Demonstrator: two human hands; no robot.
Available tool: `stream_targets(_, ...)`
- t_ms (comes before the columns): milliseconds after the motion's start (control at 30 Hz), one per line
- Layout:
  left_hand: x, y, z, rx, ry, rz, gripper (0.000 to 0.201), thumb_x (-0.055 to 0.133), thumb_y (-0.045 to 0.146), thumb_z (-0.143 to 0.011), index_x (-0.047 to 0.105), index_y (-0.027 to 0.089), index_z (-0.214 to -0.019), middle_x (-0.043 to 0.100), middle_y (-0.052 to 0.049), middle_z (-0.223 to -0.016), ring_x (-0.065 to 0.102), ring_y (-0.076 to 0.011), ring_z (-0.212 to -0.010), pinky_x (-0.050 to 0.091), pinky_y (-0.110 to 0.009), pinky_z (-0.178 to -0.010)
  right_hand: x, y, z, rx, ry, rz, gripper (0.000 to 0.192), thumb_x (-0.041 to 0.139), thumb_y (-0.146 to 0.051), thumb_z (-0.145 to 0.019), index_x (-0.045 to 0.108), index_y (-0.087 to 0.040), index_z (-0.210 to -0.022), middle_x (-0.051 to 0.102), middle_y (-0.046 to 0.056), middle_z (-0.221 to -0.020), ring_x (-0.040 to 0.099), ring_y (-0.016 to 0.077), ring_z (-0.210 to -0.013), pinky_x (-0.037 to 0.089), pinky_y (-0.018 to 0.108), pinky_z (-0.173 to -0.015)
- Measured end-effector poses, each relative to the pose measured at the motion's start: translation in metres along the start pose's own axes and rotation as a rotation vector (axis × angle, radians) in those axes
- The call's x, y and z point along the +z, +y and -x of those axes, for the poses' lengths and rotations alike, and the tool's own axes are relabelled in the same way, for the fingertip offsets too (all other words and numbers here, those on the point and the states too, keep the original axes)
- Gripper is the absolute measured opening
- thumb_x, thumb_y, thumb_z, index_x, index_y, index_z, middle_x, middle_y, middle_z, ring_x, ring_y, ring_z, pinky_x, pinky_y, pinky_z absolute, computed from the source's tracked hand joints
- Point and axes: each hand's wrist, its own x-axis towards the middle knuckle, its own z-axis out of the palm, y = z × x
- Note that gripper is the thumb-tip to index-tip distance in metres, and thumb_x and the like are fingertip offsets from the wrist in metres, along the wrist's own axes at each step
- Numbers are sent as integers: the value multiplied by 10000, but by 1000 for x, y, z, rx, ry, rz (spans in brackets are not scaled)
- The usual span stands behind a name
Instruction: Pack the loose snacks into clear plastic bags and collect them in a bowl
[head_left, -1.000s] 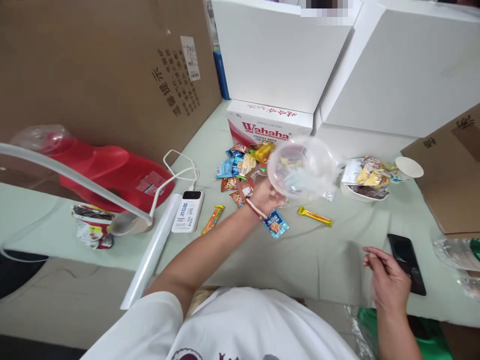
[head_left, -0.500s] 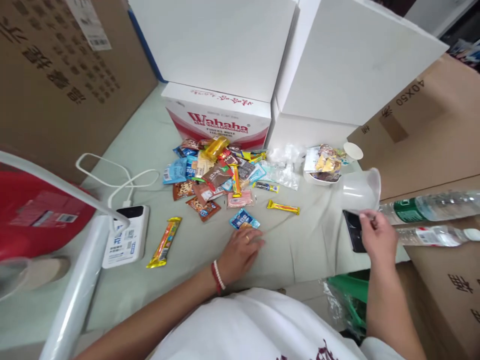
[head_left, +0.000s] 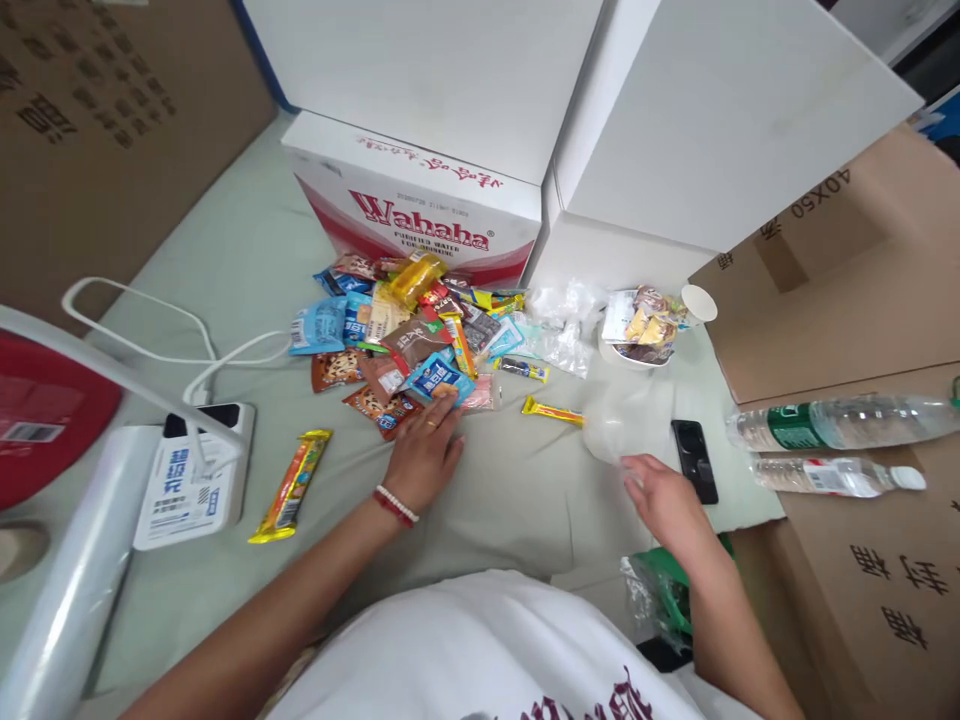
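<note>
My left hand (head_left: 424,452) lies with its fingers stretched out, fingertips touching a blue snack packet (head_left: 441,378) at the front of the snack pile. Wrapped snacks overlap behind it, among them a brown packet (head_left: 415,340) and a light blue packet (head_left: 319,326). At the right, my right hand (head_left: 664,498) has its fingers closed at the near rim of a translucent plastic cup (head_left: 630,418), which is tipped on its side. One end of a thin yellow-and-red snack stick (head_left: 552,411) meets the cup. A black phone (head_left: 694,462) rests just right of the cup.
A Wahaba-style carton (head_left: 420,215) stands behind the pile. Beside crumpled clear plastic (head_left: 566,325) sits a white bowl of snacks (head_left: 637,354). Two bottles (head_left: 847,425) lie at the right. A yellow snack bar (head_left: 292,485) and a corded power bank (head_left: 196,480) are at the left.
My left hand has moved the blue packet forward and left onto the pile's front. My right hand has gone left from beside the phone, and the plastic cup has shifted left with it.
</note>
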Motion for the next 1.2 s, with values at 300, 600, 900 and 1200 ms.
stream_targets(300, 2, 7, 37, 64, 106, 96, 245, 517, 228, -961, 701, 212, -1121, 612, -146, -1413, 561, -310, -1342, 503, -542, -1125, -68, 39, -128, 37, 305, 68, 377, 495, -414, -1007, 753, -191, -1167, 751, 118, -1165, 684, 237, -922, 508, 343, -900)
stream_targets(600, 3, 5, 41, 115, 95, 68, 270, 515, 194, -955, 703, 184, -1148, 640, -160, -1351, 566, -311, -1302, 513, -524, -1104, -36, 33, -213, 220, -21, 445, 443, 453, -400, -1044, 755, -104, -1174, 722, 264, -1179, 684, 372, -1104, 495, 451, -915)
stream_targets(900, 6, 3, 43, 110, 101, 59, 262, 517, 203, -959, 693, 201, -1153, 637, -153, -1346, 571, -312, -1301, 519, -537, -1102, -31, 106, -186, 326, 6, 427, 483, 394, -358, -1069, 723, -30, -1203, 710, 303, -1124, 669, 359, -1053, 463, 432, -894)
stream_targets(1200, 4, 5, 42, 109, 96, 63, 267, 514, 193, -960, 690, 207, -1160, 645, -145, -1349, 582, -304, -1309, 521, -529, -1107, -43, 171, -219, 438, 104, 364, 460, 425, -346, -1087, 704, -23, -1259, 711, 278, -1166, 629, 303, -1050, 383, 366, -864)
